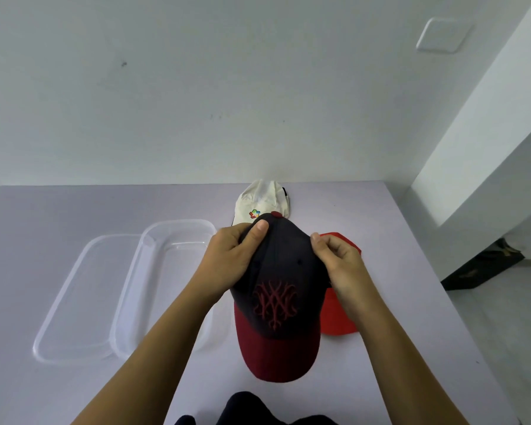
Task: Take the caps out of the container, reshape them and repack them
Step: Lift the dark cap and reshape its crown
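1. Now we hold the navy cap [276, 271] above the counter [411, 271], just in front of us, with its dark red brim [276, 354] pointing toward us and its red embroidered emblem [275, 305] facing up.
2. Our left hand [230, 256] grips the left side of the crown. The thumb [259, 230] lies flat on top near the red button [276, 214], and the fingers curl under the fabric.
3. Our right hand [341, 262] pinches the right side of the crown between thumb and fingers [318, 240].
4. We see a white cap [261, 199] with a small coloured logo lying on the counter behind the navy one, near the wall.
5. We see a red cap [337, 320] lying on the counter to the right, partly hidden behind the navy cap and our right hand.
6. We find the clear plastic container [178, 231] standing to the left of the caps with no cap in it. Its clear lid [74, 302] lies flat on its left side, with the two edges meeting.
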The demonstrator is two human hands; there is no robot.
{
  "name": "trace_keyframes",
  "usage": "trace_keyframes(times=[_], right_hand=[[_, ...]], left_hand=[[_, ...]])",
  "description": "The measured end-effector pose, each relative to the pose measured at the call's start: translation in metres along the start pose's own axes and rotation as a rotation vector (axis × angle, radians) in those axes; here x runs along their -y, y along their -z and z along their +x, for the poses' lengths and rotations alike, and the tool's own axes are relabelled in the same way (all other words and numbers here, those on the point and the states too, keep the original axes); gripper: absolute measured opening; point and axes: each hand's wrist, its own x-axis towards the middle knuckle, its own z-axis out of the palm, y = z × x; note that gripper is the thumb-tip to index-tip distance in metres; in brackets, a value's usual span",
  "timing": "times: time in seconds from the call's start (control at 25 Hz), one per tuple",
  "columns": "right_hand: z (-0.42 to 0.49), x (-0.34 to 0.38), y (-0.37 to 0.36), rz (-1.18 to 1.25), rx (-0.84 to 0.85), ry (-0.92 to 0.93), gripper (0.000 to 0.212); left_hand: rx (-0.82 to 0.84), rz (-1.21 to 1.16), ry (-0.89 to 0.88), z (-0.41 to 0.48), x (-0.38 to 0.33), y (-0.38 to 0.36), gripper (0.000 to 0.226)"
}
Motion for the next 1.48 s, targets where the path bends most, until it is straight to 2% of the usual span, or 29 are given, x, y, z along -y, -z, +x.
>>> trace_keyframes(times=[0.16,0.28,0.44,0.6,0.72,0.84,0.92,1.04,1.2,1.32,1.48], right_hand=[[-0.008,0.007,-0.007,-0.116,0.179,0.054,0.027],[-0.008,0.01,-0.006,-0.048,0.197,0.008,0.022],[-0.006,0.005,-0.004,0.061,0.214,-0.031,0.022],[-0.007,0.001,-0.005,0.143,0.327,-0.09,0.031],[-0.004,0.0,0.001,0.207,0.302,-0.118,0.04],[0.0,0.0,0.008,0.225,0.28,-0.12,0.031],[0.001,0.0,0.006,0.215,0.295,-0.126,0.026],[0.003,0.003,0.004,0.184,0.301,-0.125,0.025],[0.004,0.007,0.009,0.153,0.304,-0.097,0.04],[0.001,0.008,0.008,0.2,0.347,-0.11,0.033],[-0.002,0.007,0.008,0.224,0.386,-0.123,0.031]], left_hand=[[-0.028,0.059,-0.078,-0.008,-0.002,-0.013,0.049],[-0.034,-0.015,-0.069,-0.012,0.002,-0.016,0.051],[0.168,-0.129,-0.029,-0.009,0.006,-0.009,0.05],[0.069,-0.163,-0.045,-0.008,0.004,-0.012,0.049],[0.078,-0.095,-0.043,-0.007,0.012,-0.004,0.044],[0.146,-0.008,-0.033,-0.01,0.014,0.006,0.035],[0.135,-0.074,-0.014,-0.007,0.014,0.011,0.033],[0.033,-0.191,-0.006,-0.005,0.012,0.008,0.038],[-0.011,-0.114,-0.022,-0.009,0.018,-0.005,0.04],[-0.05,-0.155,0.007,-0.009,0.02,-0.01,0.037],[0.007,-0.396,0.146,-0.003,0.014,-0.001,0.038]])
